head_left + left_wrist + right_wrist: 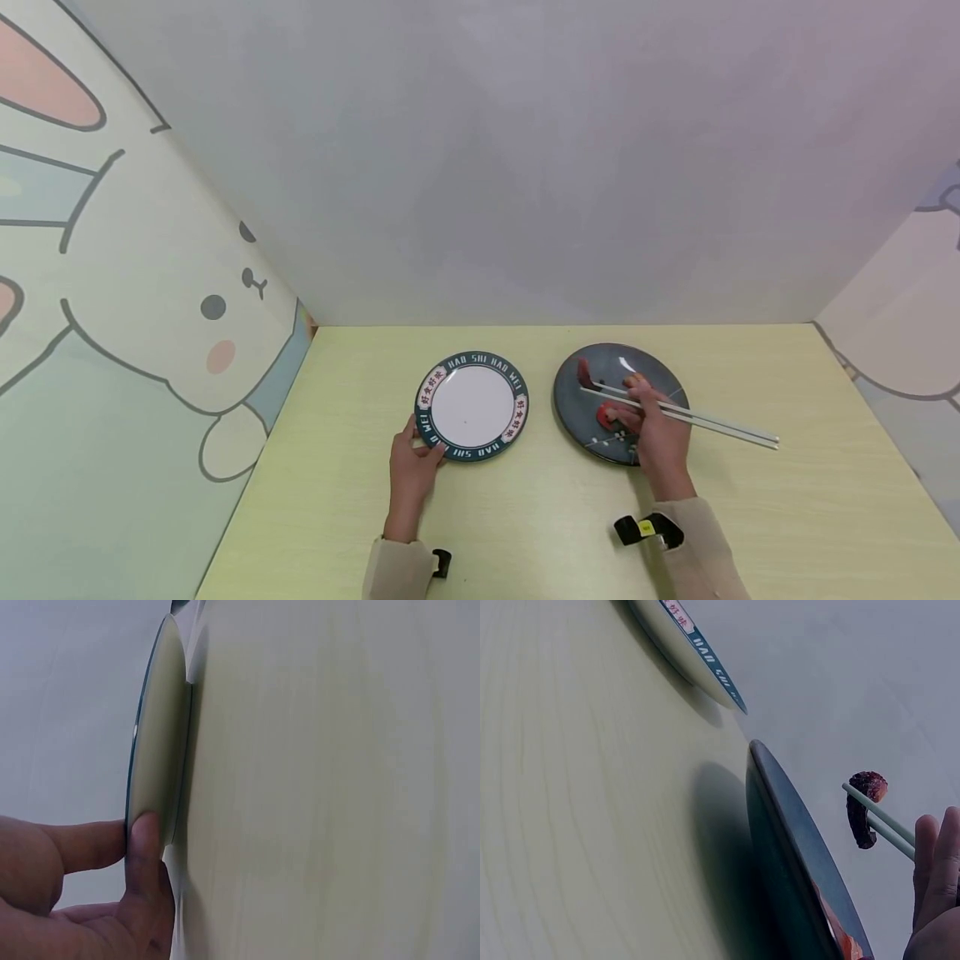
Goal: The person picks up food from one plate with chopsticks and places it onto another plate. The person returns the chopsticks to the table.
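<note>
My left hand (414,475) pinches the near left rim of a white plate (472,406) with a dark green lettered border. In the left wrist view, thumb and fingers grip the edge of this plate (161,727). My right hand (660,437) holds a pair of pale green chopsticks (720,427) above a dark blue-grey plate (573,427). Between the chopstick tips is a dark reddish, curved piece of food (861,817), raised clear of the dark plate. A red piece (603,415) lies on that plate, partly hidden by my right hand.
Both plates stand side by side on a pale yellow wooden table (540,533), with a gap between them. A plain grey-white wall (525,167) rises behind the table's back edge. Cartoon-patterned walls (150,292) flank it.
</note>
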A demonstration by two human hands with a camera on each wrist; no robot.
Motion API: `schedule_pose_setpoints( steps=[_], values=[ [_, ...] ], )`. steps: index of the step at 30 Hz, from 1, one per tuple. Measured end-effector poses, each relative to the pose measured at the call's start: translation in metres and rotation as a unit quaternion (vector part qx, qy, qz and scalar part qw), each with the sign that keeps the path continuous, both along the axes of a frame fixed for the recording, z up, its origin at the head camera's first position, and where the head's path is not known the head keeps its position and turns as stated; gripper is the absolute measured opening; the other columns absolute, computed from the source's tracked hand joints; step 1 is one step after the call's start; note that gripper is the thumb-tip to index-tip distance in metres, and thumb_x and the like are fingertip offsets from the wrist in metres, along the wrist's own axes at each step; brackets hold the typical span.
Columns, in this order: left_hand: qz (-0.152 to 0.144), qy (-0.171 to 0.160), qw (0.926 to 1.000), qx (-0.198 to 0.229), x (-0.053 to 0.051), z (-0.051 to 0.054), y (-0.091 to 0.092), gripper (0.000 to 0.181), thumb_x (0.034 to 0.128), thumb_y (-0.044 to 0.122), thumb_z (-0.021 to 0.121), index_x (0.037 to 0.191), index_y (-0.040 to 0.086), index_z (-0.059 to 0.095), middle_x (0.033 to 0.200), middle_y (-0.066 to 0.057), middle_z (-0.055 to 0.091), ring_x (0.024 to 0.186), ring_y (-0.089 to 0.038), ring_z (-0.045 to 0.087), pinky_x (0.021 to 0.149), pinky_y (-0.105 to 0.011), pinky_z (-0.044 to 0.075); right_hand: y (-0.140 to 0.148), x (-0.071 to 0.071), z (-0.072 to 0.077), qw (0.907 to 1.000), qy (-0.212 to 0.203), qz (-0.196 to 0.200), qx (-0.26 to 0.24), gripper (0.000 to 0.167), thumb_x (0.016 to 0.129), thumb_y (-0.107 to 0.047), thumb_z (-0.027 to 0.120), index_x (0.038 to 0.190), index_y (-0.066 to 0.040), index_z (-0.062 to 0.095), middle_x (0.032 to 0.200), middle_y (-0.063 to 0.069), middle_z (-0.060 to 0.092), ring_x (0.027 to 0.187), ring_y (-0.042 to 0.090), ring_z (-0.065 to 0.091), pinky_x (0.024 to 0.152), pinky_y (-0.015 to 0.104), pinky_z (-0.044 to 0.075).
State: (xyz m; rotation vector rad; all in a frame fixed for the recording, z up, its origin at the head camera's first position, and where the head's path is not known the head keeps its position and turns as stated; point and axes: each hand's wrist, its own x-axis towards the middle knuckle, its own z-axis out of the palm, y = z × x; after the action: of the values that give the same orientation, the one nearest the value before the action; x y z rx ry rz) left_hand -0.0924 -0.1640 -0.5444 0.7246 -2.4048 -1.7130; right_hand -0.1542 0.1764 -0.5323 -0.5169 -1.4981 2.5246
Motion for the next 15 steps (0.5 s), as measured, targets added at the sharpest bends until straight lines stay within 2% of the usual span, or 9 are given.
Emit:
schedule_pose_setpoints(
  steps=[4,7,12,15],
  values=[
    [0.000,0.002,1.0000,0.001,-0.0004,0.0001,-0.0001,0.080,0.0924,-0.013,0.068,0.162,-0.009,0.029,0.134,-0.028,0.047,0.094,-0.024,0.065,0.072,-0.028,0.063,0.0028,0.0011,0.0006,0.9999,-0.011,-0.002,-0.005,0.026,0.107,-0.009,0.061,0.107,0.014,0.074,0.130,0.004,0.074,0.070,0.022,0.079,0.067,0.033,0.063],
    [-0.001,0.001,1.0000,-0.001,-0.0002,0.0005,0.0001,0.080,0.0923,-0.013,0.068,0.161,-0.009,0.029,0.133,-0.028,0.047,0.095,-0.024,0.065,0.071,-0.027,0.062,0.0049,0.0010,0.0000,0.9999,-0.009,-0.010,0.004,0.025,0.107,-0.007,0.061,0.109,0.014,0.075,0.126,0.005,0.076,0.072,0.020,0.079,0.066,0.031,0.063],
    [-0.001,-0.002,1.0000,-0.002,0.0003,0.0012,0.0004,0.079,0.0925,-0.013,0.068,0.162,-0.009,0.029,0.134,-0.028,0.047,0.096,-0.025,0.064,0.071,-0.028,0.062,0.0073,0.0000,-0.0011,0.9994,-0.002,-0.029,0.019,0.027,0.108,-0.009,0.059,0.108,0.014,0.074,0.115,0.003,0.080,0.093,0.014,0.079,0.068,0.025,0.061],
    [0.000,-0.003,1.0000,-0.001,0.0004,0.0014,0.0004,0.079,0.0928,-0.012,0.068,0.162,-0.009,0.029,0.135,-0.028,0.047,0.096,-0.025,0.064,0.071,-0.027,0.062,0.0076,0.0000,-0.0016,0.9991,-0.005,-0.037,0.017,0.027,0.108,-0.009,0.060,0.107,0.014,0.074,0.112,0.002,0.081,0.099,0.014,0.078,0.069,0.025,0.061]
  ],
)
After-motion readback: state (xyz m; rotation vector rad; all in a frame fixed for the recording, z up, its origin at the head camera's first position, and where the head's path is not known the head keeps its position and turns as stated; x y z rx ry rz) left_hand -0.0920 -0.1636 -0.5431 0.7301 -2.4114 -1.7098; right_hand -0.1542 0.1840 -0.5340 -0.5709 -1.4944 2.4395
